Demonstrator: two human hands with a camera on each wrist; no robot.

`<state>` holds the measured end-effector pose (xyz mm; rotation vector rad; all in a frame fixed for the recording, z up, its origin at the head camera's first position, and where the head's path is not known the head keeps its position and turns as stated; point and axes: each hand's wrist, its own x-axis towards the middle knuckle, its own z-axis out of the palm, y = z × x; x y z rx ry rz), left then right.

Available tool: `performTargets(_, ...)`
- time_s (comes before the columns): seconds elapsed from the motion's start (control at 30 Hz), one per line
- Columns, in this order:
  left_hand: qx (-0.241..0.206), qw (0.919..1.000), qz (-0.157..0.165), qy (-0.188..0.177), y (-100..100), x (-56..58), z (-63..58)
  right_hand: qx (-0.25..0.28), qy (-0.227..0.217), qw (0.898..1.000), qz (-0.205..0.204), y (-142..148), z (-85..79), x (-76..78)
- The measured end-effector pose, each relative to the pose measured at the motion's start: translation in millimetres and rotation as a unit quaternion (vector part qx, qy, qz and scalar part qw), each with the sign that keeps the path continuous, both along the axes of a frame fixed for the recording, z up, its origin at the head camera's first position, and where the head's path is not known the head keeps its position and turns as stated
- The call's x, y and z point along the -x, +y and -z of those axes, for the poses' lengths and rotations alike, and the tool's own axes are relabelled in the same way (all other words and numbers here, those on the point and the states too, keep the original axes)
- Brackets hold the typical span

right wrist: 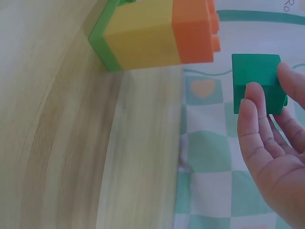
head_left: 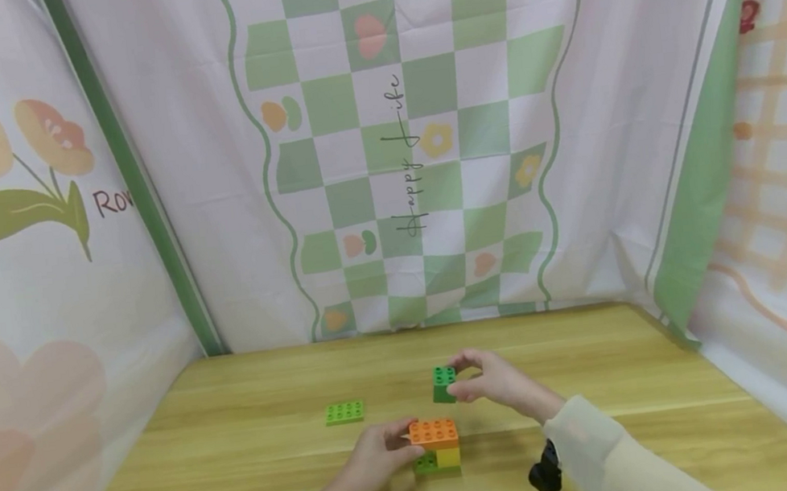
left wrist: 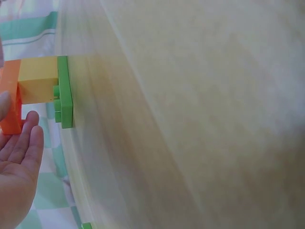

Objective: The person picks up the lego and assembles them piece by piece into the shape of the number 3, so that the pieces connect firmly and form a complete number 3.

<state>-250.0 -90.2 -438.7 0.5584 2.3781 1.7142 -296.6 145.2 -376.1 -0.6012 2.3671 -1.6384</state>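
Observation:
A stack of toy building bricks stands on the wooden table: a light green plate (left wrist: 66, 93) at the bottom, a yellow brick (right wrist: 140, 36) on one end of it, and an orange brick (head_left: 432, 430) on top, overhanging the plate's bare studs. My left hand (head_left: 377, 455) pinches the orange brick's left end between thumb and fingers. Behind and above the stack, my right hand (head_left: 491, 383) holds a dark green brick (right wrist: 257, 82) by thumb and fingertips, studs up and apart from the stack.
A separate light green plate (head_left: 345, 413) lies on the table (head_left: 250, 391) to the left, beyond my left hand. A small black object (head_left: 546, 471) is by my right sleeve. Patterned cloth (head_left: 419, 153) hangs at the back and both sides.

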Motion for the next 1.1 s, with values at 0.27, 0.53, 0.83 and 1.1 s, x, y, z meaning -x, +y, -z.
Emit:
performTargets(0.27,-0.002,0.9999,0.000,-0.010,0,0.6,0.1,-0.002,0.007,1.000,-0.012,-1,-4.2,-8.5)
performTargets(0.53,-0.002,1.0000,0.001,0.009,1,0.9,2.0,0.002,0.002,1.000,-0.023,-2,-2.5,-12.8)
performTargets(0.83,-0.004,1.0000,0.004,0.003,2,0.0,-0.1,0.013,-0.002,1.000,-0.029,-2,-5.8,-18.4)
performTargets(1.1,-0.006,1.0000,0.005,0.005,2,-0.2,-0.6,0.015,-0.014,0.999,-0.044,-1,-1.4,-20.8)
